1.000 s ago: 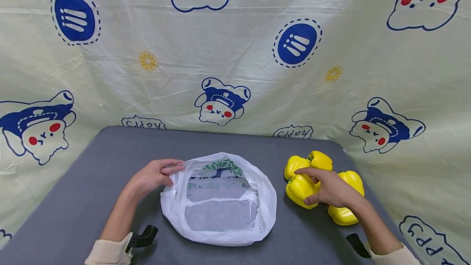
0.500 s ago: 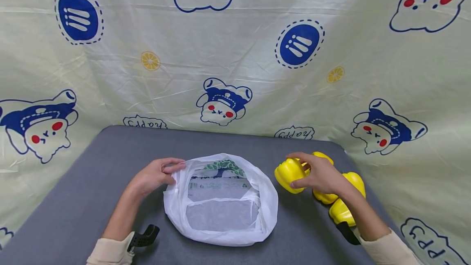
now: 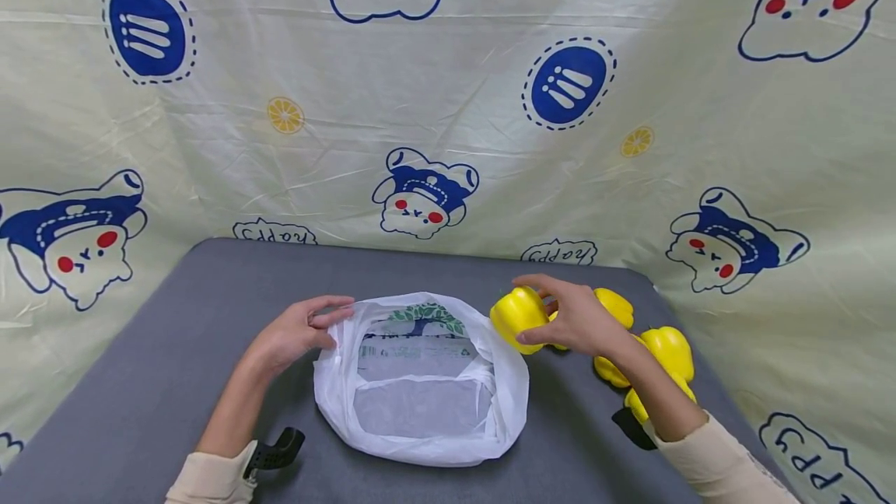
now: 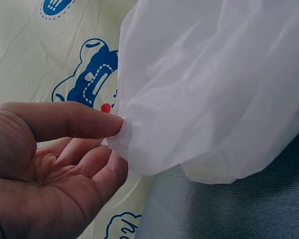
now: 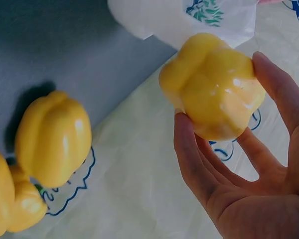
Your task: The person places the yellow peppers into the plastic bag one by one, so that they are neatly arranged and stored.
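A white plastic bag (image 3: 504, 391) stands with its mouth opened wide in the middle of the table, a green leafy print showing on its far inner wall. My left hand (image 3: 297, 337) pinches the bag's left rim; the left wrist view shows the thin film (image 4: 189, 99) between thumb and fingers. Held by thumb and fingertips of my right hand (image 3: 581, 321), a glossy yellow bell pepper (image 3: 516, 317) is raised beside the bag's right rim, overlapping it slightly in the head view. Its lobed end (image 5: 217, 92) shows in the right wrist view.
Several more yellow bell peppers (image 3: 668, 352) lie on the right side of the grey table (image 3: 231, 278), partly hidden by my right forearm. A printed cloth (image 3: 462, 99) hangs behind the table and surrounds its sides.
My right hand has gripped one bell pepper from the group, lifted it and carried it left to the bag's rim. The left hand has stayed at the bag's edge.
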Demonstrator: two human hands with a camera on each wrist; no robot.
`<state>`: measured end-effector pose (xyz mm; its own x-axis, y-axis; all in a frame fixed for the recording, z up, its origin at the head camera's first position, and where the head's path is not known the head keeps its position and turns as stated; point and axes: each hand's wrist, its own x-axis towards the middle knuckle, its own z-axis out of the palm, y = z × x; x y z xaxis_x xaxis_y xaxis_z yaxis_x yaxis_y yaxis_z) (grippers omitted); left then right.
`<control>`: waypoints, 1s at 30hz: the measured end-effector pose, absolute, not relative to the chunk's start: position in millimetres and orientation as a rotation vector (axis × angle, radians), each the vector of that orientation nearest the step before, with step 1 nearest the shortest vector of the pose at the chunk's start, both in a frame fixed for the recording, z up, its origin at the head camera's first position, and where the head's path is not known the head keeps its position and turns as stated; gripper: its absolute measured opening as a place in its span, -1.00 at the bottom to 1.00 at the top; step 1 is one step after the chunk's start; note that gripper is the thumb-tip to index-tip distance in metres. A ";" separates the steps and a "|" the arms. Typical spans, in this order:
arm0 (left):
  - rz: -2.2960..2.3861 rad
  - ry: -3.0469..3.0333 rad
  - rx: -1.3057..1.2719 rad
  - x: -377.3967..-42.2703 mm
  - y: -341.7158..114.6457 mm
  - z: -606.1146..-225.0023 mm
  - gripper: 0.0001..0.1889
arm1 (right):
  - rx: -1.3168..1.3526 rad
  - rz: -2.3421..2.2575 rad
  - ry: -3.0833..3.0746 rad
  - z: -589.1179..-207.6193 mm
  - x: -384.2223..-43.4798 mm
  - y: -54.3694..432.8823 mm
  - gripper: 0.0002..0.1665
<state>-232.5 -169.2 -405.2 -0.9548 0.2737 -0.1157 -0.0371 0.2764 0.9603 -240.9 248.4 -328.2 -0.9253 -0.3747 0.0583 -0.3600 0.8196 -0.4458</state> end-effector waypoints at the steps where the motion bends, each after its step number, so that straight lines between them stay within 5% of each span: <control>1: 1.739 2.289 0.207 -232.7 -169.3 -405.6 -0.26 | -0.610 -0.726 2.962 -328.5 -241.4 245.2 -0.10; 30: 1.813 2.281 0.228 -235.1 -166.8 -408.2 -0.25 | -0.891 -0.790 2.813 -350.3 -240.7 149.7 -0.19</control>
<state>-235.1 -166.8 -408.2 -0.9640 0.2553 -0.0744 -0.0149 0.2277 0.9736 -240.7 149.7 -350.3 -0.8265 -0.5585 0.0706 -0.5137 0.6968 -0.5006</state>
